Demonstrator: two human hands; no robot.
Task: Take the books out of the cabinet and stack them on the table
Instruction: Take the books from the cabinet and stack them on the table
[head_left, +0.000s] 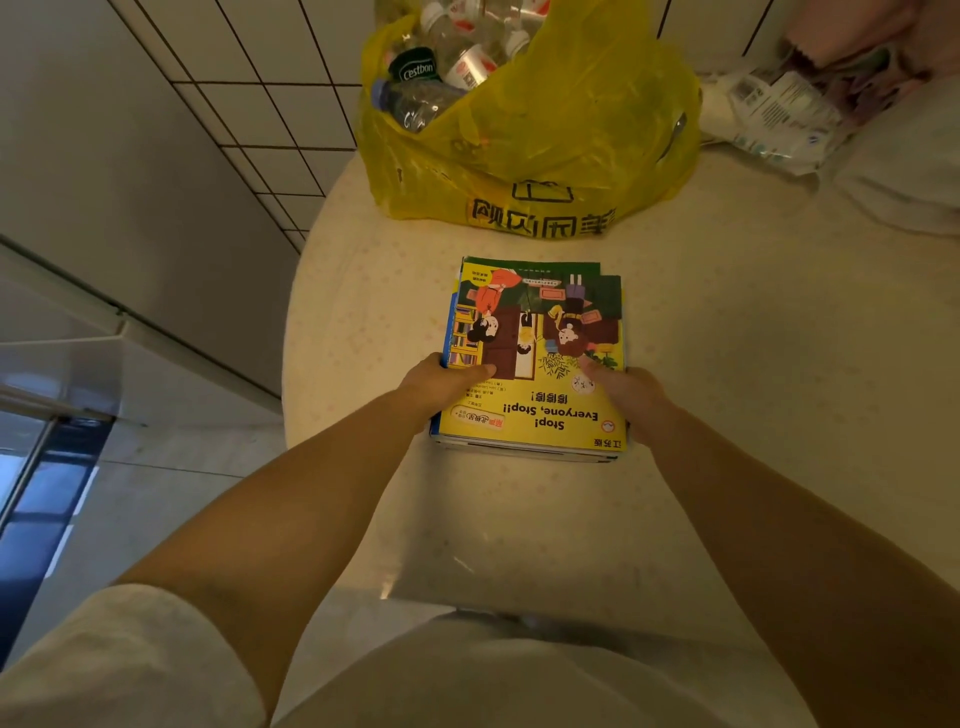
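Books (535, 364), a small stack with a yellow cover on top, lie on the round table (753, 364) | left hand (441, 384) and right hand (631, 395) clasp its side edges, thumbs on top | yellow bag (545, 150) just beyond | bare tabletop nearer the person.

A yellow plastic bag (530, 140) stood at the far edge of the round table's cream cloth (753, 364), printed with black characters and full of empty plastic bottles (441, 67). To the right of the bag lay a crumpled clear wrapper with a barcode label (779, 109). Left of the bag, a white tiled wall (270, 104) ran back.
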